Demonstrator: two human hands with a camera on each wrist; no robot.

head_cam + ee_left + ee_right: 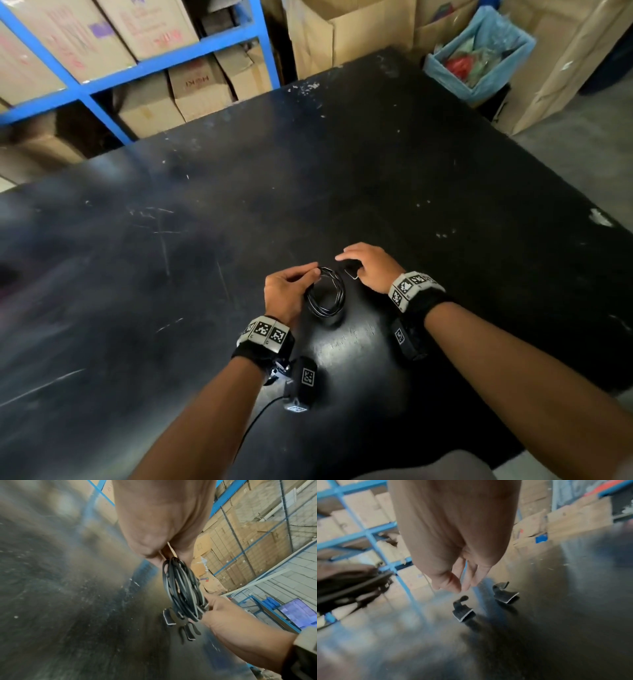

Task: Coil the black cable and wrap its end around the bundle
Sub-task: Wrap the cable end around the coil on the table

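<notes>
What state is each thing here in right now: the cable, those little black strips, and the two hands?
black cable: coiled into a bundle of loops, held above the table.
left hand: pinches the top of the coil.
right hand: fingers relaxed, reaching down toward the strips, holding nothing.
two black strips: lying loose and curled on the table, apart from each other.

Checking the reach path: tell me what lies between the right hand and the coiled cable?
Only bare table between the right hand and the cable, seen from the head.
</notes>
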